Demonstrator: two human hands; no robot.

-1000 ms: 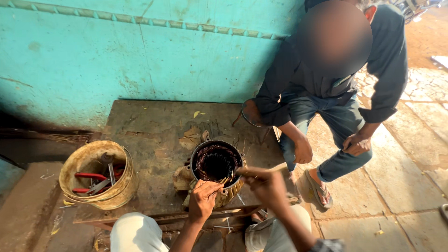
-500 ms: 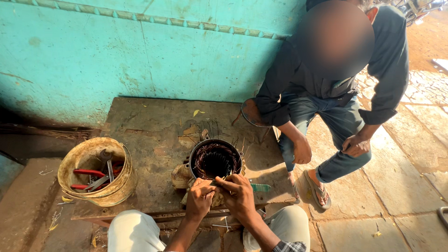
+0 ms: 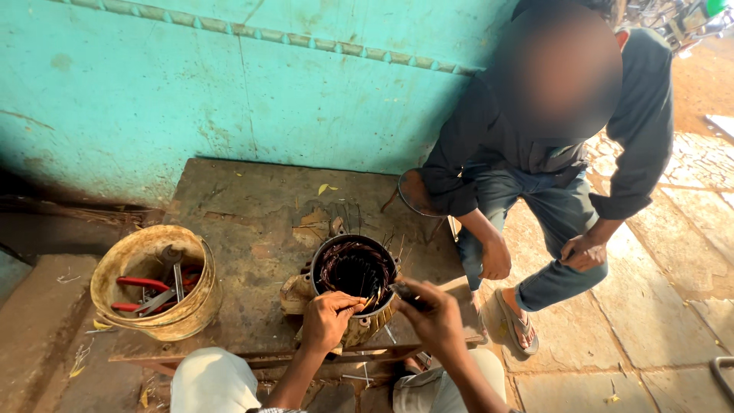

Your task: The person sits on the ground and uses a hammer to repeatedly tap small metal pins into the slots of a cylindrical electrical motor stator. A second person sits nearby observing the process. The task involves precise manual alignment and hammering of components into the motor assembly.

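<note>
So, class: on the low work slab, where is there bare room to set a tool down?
Bare slab lies between the turquoise wall, the bucket of pliers and the motor stator. It is crowded at the stator's near rim, where the left hand and right hand work.

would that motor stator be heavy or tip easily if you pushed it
The stator is probably heavy for its size: a metal shell packed with copper windings. It sits squat on the slab, so unlikely to tip. The thin wire ends would likely bend easily.
</note>
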